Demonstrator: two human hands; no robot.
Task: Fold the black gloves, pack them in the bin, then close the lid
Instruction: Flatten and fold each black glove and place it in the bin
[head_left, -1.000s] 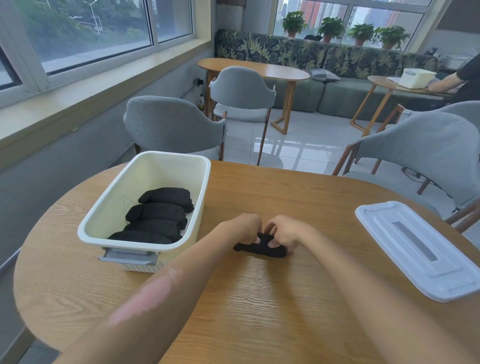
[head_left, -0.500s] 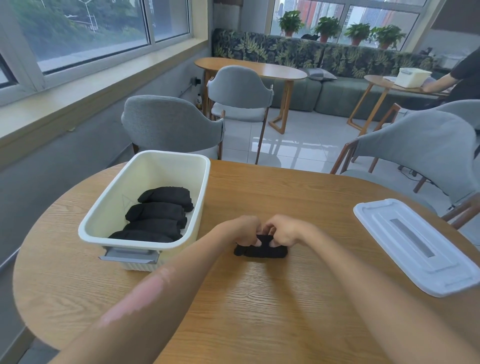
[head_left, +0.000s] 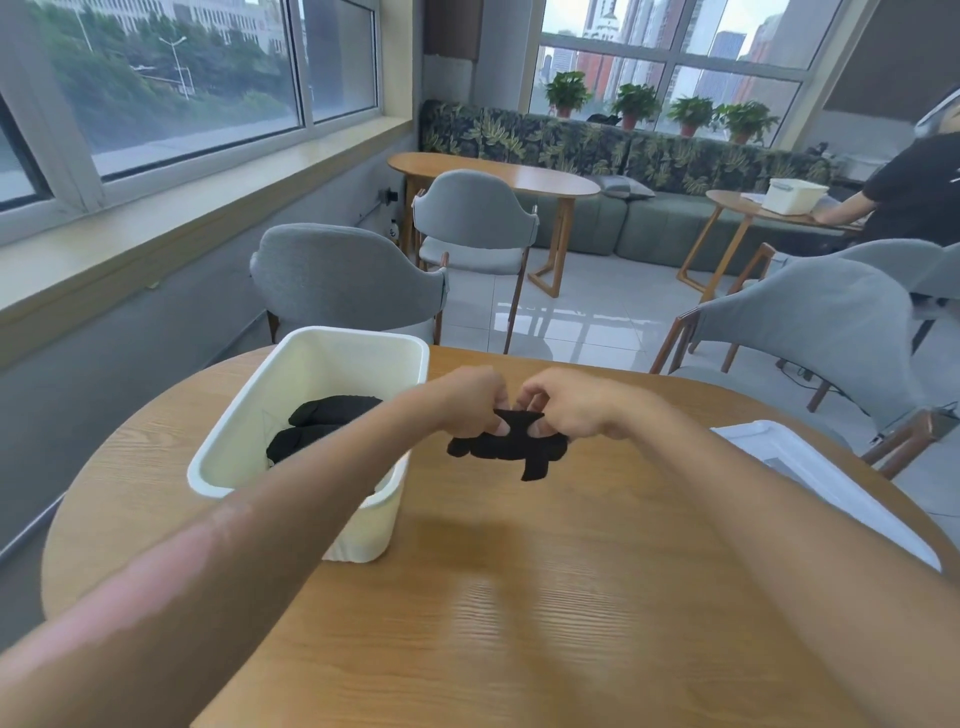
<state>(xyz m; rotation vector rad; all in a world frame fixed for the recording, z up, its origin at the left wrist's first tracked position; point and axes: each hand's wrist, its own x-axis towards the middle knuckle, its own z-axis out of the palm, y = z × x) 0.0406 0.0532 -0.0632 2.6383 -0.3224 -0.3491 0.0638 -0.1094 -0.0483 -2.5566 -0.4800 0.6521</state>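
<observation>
A black glove (head_left: 511, 448) hangs bunched just above the round wooden table (head_left: 519, 597), one finger dangling down. My left hand (head_left: 470, 402) pinches its left upper edge and my right hand (head_left: 569, 408) pinches its right upper edge, knuckles almost touching. To the left stands an open cream bin (head_left: 332, 353) holding folded black gloves (head_left: 332, 410); my left forearm crosses its near right corner and hides part of them. The white lid (head_left: 810, 467) lies flat at the table's right edge.
Grey chairs (head_left: 343, 280) stand behind the table and another (head_left: 810, 322) at the right. Farther back are wooden tables, a patterned sofa and potted plants by the windows. A person in black (head_left: 914, 192) leans on a far table at the right.
Both hands have lifted the glove off the tabletop, and it now hangs between them. The camera has tilted up and moved closer, so my left forearm now covers part of the bin.
</observation>
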